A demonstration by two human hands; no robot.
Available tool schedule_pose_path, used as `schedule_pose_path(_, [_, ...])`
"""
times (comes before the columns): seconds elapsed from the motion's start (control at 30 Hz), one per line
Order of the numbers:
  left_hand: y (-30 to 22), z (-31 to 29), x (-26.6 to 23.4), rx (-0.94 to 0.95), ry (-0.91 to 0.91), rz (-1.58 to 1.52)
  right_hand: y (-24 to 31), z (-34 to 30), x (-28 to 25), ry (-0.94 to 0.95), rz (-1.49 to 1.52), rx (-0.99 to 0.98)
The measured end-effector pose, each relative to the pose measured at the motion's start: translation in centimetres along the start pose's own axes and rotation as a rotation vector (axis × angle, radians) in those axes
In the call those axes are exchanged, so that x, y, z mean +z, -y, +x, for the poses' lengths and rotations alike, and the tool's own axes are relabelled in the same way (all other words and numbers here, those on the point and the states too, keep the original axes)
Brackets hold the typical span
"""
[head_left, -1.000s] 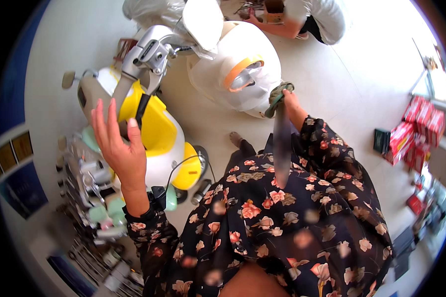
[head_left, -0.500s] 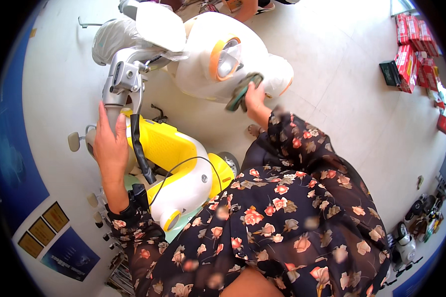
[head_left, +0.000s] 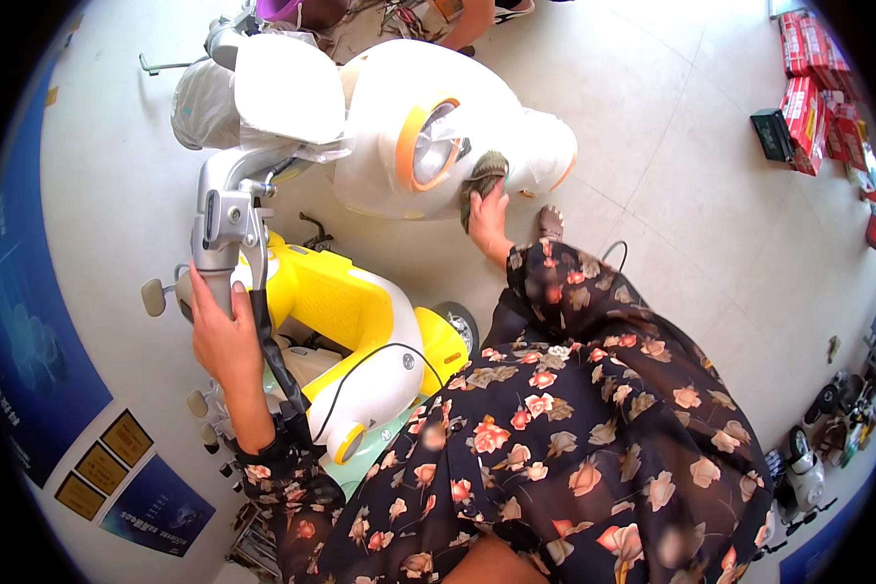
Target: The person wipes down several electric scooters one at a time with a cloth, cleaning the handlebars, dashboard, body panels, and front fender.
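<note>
My left hand (head_left: 226, 336) is around the grey handlebar grip (head_left: 217, 285), its thumb and fingers on either side. Just beyond it are the silver brake lever and clamp (head_left: 232, 216), with a black sleeve (head_left: 265, 336) hanging alongside. In my right hand (head_left: 490, 222) is a bunched grey-green cloth (head_left: 484, 177). The cloth lies against the white front body (head_left: 438, 73) of a scooter, beside its round headlight (head_left: 432, 154) with orange tape around the rim. Clear plastic film partly wraps the white panel (head_left: 290, 88) above the handlebar.
A yellow and white scooter (head_left: 346, 302) stands close on my left. Red boxes (head_left: 801, 112) and a dark green box (head_left: 771, 134) are stacked at the far right. Another person's arm (head_left: 470, 24) and a purple tub (head_left: 307, 12) show at the far edge. More scooters (head_left: 806, 472) stand lower right.
My right hand has brought the cloth closer in against the white body near the headlight. The handlebar, with my left hand on it, now appears lower in the picture.
</note>
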State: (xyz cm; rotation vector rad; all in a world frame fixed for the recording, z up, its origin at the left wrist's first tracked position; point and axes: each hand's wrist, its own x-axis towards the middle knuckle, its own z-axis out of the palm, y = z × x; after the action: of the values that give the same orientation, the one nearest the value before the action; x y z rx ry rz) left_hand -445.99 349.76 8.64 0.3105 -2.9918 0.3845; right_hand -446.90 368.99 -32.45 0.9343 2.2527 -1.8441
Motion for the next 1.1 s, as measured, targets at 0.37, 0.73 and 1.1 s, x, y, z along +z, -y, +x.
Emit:
schedule_pose_path(0.37, [0.6, -1.6, -2.2, -0.015, -0.026, 0.006, 6.3, 14.8, -5.1, -0.129, 0.015, 0.174])
schedule_pose_path(0.73, [3.8, -2.9, -3.1, -0.035, -0.039, 0.082, 3.8, -5.3, 3.3, -0.272, -0.053, 0.214])
schedule_pose_path(1.1, [11.6, -5.3, -5.7, -0.017, -0.075, 0.2, -3.1, 9.5, -7.4, -0.123, -0.201, 0.186])
